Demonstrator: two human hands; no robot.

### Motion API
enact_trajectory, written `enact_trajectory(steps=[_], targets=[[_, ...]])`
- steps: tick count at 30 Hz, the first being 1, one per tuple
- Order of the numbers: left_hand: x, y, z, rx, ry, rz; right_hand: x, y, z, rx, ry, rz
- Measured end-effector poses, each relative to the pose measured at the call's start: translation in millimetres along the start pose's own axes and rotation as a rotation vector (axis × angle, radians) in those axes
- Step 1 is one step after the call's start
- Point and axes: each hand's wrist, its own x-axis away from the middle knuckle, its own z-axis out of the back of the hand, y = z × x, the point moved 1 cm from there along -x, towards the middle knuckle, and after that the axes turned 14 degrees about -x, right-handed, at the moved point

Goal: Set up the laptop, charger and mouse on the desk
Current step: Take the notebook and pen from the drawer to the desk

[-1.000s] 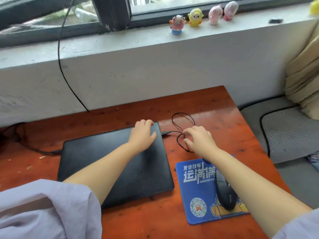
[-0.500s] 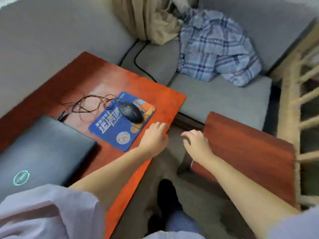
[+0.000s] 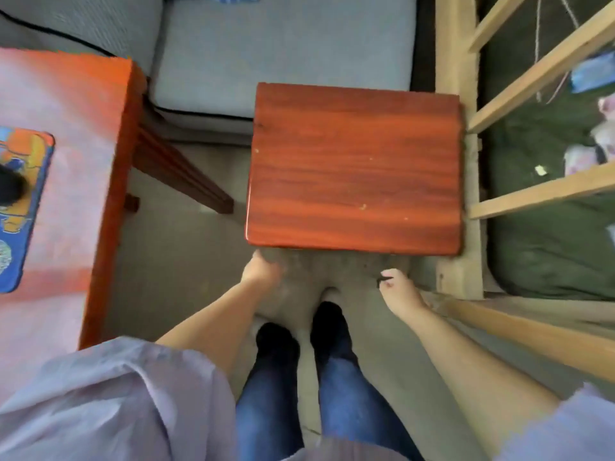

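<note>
The black computer mouse (image 3: 10,189) is just visible at the far left edge of the view, sitting on a blue rectangular mouse pad with orange cartoon print (image 3: 25,207). That pad lies on the reddish-brown wooden worktop (image 3: 83,161), whose surface is washed out by glare. The laptop and charger are out of sight.

The person stands looking straight down, away from that worktop. Right in front of them is a small square stool with a polished red-brown wooden top (image 3: 354,168). The left hand (image 3: 263,272) is curled up at the stool's near left corner, fingers tucked under the edge; it looks clenched there, though the grip itself is hidden beneath the wood. The right hand (image 3: 397,287) hangs just short of the near right corner, not touching the stool, fingers loosely bent, with something small and dark at the fingertips that is too blurred to identify.

Below are loose lilac sleeves (image 3: 109,397), blue jeans (image 3: 266,410) and dark shoes (image 3: 329,324) on a grey floor. A grey cushioned seat with black piping (image 3: 283,51) sits beyond the stool, and a pale wooden slatted frame (image 3: 459,161) stands to the right.
</note>
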Motion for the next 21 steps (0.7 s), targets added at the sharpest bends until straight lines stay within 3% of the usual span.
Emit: enact_trajectory(steps=[3, 6, 11, 14, 19, 21], targets=[[-27, -2, -24, 0.247, 0.054, 0.035, -39, 32, 28, -0.305, 0.197, -0.169], [-51, -8, -36, 0.347, 0.162, 0.071, -73, 44, 46, -0.564, 0.307, -0.163], [-70, -22, -38, 0.156, 0.254, 0.072, -104, 54, 43, -0.667, 0.330, -0.101], [-68, -26, -39, 0.100, 0.277, 0.037, -101, 62, 43, -0.589, 0.300, -0.096], [-31, -53, -58, 0.122, 0.206, 0.024, -67, 88, 33, -0.581, 0.313, -0.107], [-17, -62, -72, 0.293, 0.125, 0.120, -50, 102, 25, -0.748, 0.299, -0.188]])
